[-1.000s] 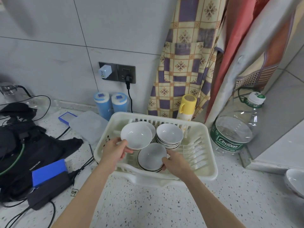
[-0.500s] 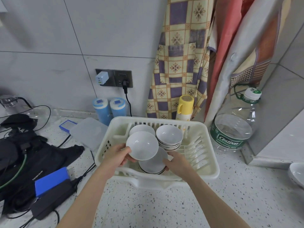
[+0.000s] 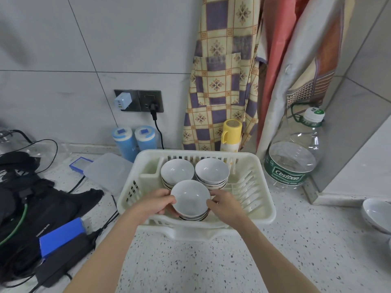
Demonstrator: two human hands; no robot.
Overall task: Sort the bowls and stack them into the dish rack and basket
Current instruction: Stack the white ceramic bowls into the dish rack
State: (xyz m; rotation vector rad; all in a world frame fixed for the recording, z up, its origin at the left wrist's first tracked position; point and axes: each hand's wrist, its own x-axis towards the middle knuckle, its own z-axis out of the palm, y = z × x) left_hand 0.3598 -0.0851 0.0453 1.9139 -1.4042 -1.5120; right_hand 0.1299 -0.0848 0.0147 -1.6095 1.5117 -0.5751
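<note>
White plastic dish rack (image 3: 262,199) sits on the speckled countertop (image 3: 211,261) and contains three stacks of white ceramic bowls. The left hand (image 3: 153,203) and right hand (image 3: 222,203) grip opposite sides of the top bowl (image 3: 190,197) on the near stack, fingers curled on its rim. Two rear stacks (image 3: 211,173) stand just behind.
</note>
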